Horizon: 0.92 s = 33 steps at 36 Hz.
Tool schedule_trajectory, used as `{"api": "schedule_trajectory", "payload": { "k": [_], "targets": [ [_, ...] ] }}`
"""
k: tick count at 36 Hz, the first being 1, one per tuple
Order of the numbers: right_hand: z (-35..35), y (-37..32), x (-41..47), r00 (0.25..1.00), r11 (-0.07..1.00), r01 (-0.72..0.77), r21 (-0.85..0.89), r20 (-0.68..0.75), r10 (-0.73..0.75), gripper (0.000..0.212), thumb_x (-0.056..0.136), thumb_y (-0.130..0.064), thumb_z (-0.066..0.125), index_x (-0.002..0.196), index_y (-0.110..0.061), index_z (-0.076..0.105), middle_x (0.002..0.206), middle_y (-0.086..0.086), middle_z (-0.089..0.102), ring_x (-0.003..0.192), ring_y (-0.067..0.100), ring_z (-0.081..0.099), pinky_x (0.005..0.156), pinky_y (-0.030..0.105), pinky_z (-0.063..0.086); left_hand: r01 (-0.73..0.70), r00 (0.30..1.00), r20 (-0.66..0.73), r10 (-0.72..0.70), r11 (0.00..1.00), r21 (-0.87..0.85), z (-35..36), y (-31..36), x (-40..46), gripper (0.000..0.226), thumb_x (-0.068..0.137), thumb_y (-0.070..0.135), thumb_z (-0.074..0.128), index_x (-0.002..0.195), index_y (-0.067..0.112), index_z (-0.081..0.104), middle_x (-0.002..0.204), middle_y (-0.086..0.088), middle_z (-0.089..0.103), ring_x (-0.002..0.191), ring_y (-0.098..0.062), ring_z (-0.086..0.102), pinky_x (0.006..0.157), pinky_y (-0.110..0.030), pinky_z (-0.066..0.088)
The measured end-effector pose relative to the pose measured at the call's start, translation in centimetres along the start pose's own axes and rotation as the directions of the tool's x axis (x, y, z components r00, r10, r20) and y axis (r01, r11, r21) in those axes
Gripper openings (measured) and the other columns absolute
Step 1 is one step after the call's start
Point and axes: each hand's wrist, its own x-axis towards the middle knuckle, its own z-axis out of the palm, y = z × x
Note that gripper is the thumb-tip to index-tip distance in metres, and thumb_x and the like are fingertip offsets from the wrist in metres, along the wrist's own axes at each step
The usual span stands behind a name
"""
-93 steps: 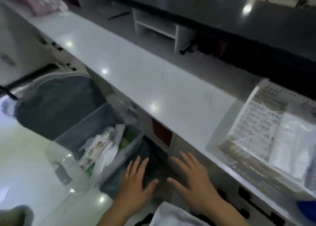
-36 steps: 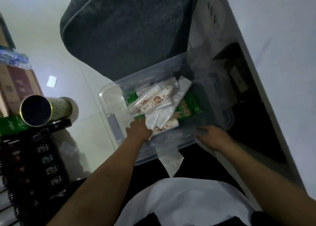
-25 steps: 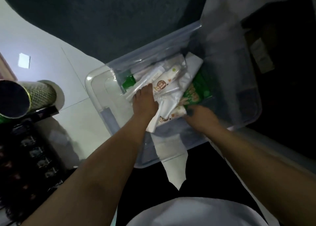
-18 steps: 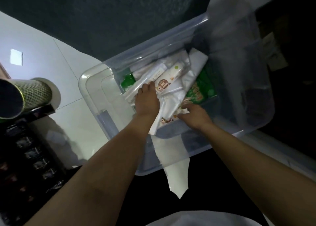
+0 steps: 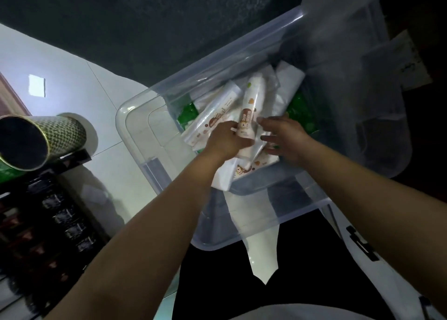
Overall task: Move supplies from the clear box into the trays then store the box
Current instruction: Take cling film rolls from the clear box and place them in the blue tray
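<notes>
The clear box point(image 5: 137, 136) sits on the floor below me, holding a heap of white packets and green packets point(image 5: 187, 113). My left hand point(image 5: 225, 142) is inside the box, fingers closed around a white packet with brown print point(image 5: 250, 107) that lies on top of the heap. My right hand point(image 5: 283, 136) is beside it, fingers spread, resting on the white packets at the right of the heap. The trays are out of view.
A dark grey chair seat point(image 5: 169, 22) lies just beyond the box. A green patterned tube point(image 5: 41, 142) stands at the left above a black rack point(image 5: 48, 223). White floor tiles point(image 5: 72, 82) show at the left, and a white cabinet front point(image 5: 362, 244) at the right.
Both hands have moved further up into the heap. My left hand has closed on the white printed packet, and my right hand has shifted up beside it.
</notes>
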Motion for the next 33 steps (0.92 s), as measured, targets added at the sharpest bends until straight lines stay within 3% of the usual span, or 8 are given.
{"api": "schedule_trajectory", "payload": {
  "k": [4,8,11,14,16,19,23,33],
  "targets": [
    [0.1,0.0,-0.4,0.993,0.992,0.036,0.121,0.108,-0.049,0.030,0.085,-0.024,0.072,0.112,-0.013,0.065,0.103,0.009,0.072,0.096,0.027,0.070,0.077,0.042,0.060,-0.037,0.995,0.083,0.053,0.983,-0.182,0.8,0.0,-2.6,0.050,0.067,0.017,0.088,0.113,0.020,0.067,0.105,-0.002,0.072,0.093,-0.019,0.071,0.076,-0.037,0.061],
    [-0.8,0.3,-0.6,0.992,0.989,0.040,0.143,0.115,-0.057,0.026,0.083,-0.017,0.074,0.107,-0.013,0.065,0.097,0.011,0.075,0.092,0.029,0.072,0.078,0.045,0.060,-0.066,0.984,0.149,0.098,0.976,-0.210,0.9,0.0,-4.0,0.046,0.072,0.024,0.086,0.113,0.026,0.065,0.106,0.002,0.072,0.090,-0.011,0.071,0.070,-0.027,0.061],
    [-2.1,0.6,-0.7,0.995,0.991,0.014,0.133,0.100,-0.027,0.029,0.083,-0.017,0.074,0.110,-0.013,0.064,0.095,0.007,0.075,0.095,0.027,0.071,0.075,0.044,0.060,-0.126,0.991,0.026,0.129,0.989,-0.072,-0.5,-0.1,-3.3,0.054,0.081,0.039,0.078,0.129,0.024,0.060,0.118,0.007,0.064,0.098,-0.007,0.064,0.074,-0.024,0.052],
    [-3.4,0.9,-1.0,0.997,0.993,-0.017,0.119,0.074,0.008,0.023,0.085,-0.020,0.072,0.106,-0.016,0.063,0.092,0.004,0.074,0.090,0.023,0.071,0.064,0.037,0.059,-0.148,0.954,-0.253,0.163,0.986,0.077,-2.4,-0.6,-1.5,0.055,0.086,0.026,0.075,0.136,0.018,0.053,0.132,-0.004,0.059,0.114,-0.021,0.060,0.092,-0.034,0.051],
    [-4.2,1.3,-1.1,0.999,0.995,-0.003,0.097,0.046,-0.001,0.029,0.084,-0.021,0.073,0.111,-0.015,0.063,0.101,0.006,0.073,0.098,0.027,0.070,0.074,0.042,0.059,-0.120,0.908,-0.357,0.219,0.953,0.279,-3.3,-0.9,0.1,0.058,0.084,0.018,0.074,0.137,0.015,0.050,0.131,-0.008,0.058,0.114,-0.026,0.060,0.087,-0.032,0.049],
    [-5.0,1.4,-1.3,0.998,0.996,0.066,0.068,-0.020,-0.065,0.048,0.081,-0.020,0.077,0.125,-0.011,0.059,0.115,0.010,0.071,0.105,0.030,0.069,0.089,0.052,0.056,0.025,0.934,-0.320,0.162,0.860,0.510,-4.5,-1.3,2.5,0.067,0.082,0.020,0.075,0.140,0.020,0.042,0.130,-0.009,0.056,0.118,-0.030,0.058,0.090,-0.042,0.052],
    [-5.5,1.5,-1.7,0.991,0.989,0.128,0.074,-0.052,-0.124,0.055,0.078,-0.022,0.080,0.128,-0.012,0.058,0.118,0.010,0.071,0.101,0.029,0.072,0.087,0.052,0.058,0.032,0.971,-0.198,0.137,0.741,0.671,-4.9,-2.7,4.5,0.066,0.085,0.016,0.072,0.141,0.017,0.038,0.126,-0.015,0.057,0.117,-0.032,0.057,0.090,-0.043,0.054],
    [-6.4,2.9,-5.1,0.989,0.970,0.140,0.200,0.019,-0.147,0.051,0.083,-0.007,0.074,0.130,-0.004,0.055,0.118,0.018,0.069,0.103,0.033,0.070,0.082,0.047,0.059,-0.011,0.945,-0.283,0.163,0.881,0.473,-3.0,-3.6,2.2,0.061,0.081,0.016,0.080,0.131,0.009,0.046,0.130,-0.015,0.059,0.118,-0.035,0.059,0.092,-0.046,0.053]
  ]
}}
